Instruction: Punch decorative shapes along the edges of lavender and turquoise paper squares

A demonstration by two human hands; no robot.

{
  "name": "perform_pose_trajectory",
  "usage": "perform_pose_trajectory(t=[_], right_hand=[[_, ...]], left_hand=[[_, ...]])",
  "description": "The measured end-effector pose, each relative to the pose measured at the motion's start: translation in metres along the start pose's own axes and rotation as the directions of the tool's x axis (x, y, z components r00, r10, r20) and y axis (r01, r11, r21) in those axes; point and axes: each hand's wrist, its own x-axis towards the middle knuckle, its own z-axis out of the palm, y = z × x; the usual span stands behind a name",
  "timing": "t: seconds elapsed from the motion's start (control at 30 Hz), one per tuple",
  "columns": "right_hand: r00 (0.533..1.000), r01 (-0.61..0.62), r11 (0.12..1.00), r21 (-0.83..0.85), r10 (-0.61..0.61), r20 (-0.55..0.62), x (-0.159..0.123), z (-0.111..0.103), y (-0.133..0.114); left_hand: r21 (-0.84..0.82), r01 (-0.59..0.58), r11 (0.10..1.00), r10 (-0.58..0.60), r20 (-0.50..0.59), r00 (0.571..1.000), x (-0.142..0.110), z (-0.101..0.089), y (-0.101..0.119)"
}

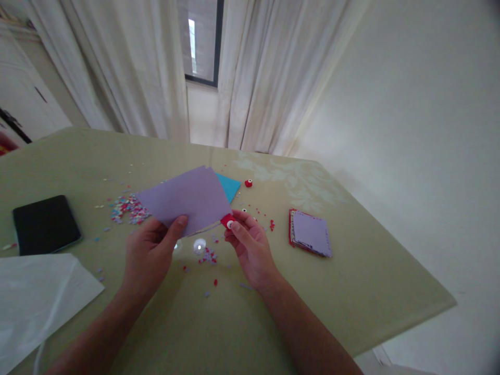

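My left hand (156,245) grips a sheet of purple paper (187,198) by its lower edge, thumb on top. Between the thumb and fingers of my right hand (252,245) is a small red craft punch (227,221) with a white round button. The punch sits at the sheet's lower right corner; whether its jaws are pressed together is too small to tell. Behind the purple sheet a piece of blue paper (228,186) lies partly hidden on the table. Small purple and red cut-outs (209,255) are scattered below the sheet.
A second small red punch (249,183) stands farther back. At right lies a stack of purple and red paper squares (310,233). A heap of mixed confetti (128,209), a black tablet-like device (46,225) and a white translucent sheet (42,302) are on the left of the green tablecloth (375,291).
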Motion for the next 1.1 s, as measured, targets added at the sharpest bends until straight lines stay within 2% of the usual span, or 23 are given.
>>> perform_pose_trajectory(t=[0.23,0.37,0.53,0.73,1.1], right_hand=[[0.999,0.037,0.999,-0.036,-0.037,0.005,-0.0018,0.0008,-0.0016],[1.0,0.011,1.0,0.012,-0.011,-0.004,-0.0014,0.0004,-0.0004],[0.999,-0.034,0.997,0.063,0.034,-0.001,-0.0003,-0.0011,0.0006],[0.999,-0.037,0.997,0.062,0.036,0.003,0.0023,-0.0034,-0.0007],[0.999,-0.004,0.998,-0.063,0.006,0.035,0.0043,-0.0044,-0.0001]], left_hand=[[-0.048,0.024,0.999,-0.023,0.005,1.0,0.0005,0.0,0.0087],[-0.052,0.04,0.998,-0.039,0.025,0.999,-0.0016,0.0004,0.0093],[-0.016,0.0,1.0,0.0,0.002,1.0,-0.0042,0.0013,0.0084],[-0.001,-0.031,1.0,0.031,0.027,0.999,-0.0024,0.0025,0.0082],[0.051,-0.088,0.995,0.087,0.016,0.996,-0.0015,0.0019,0.0061]])
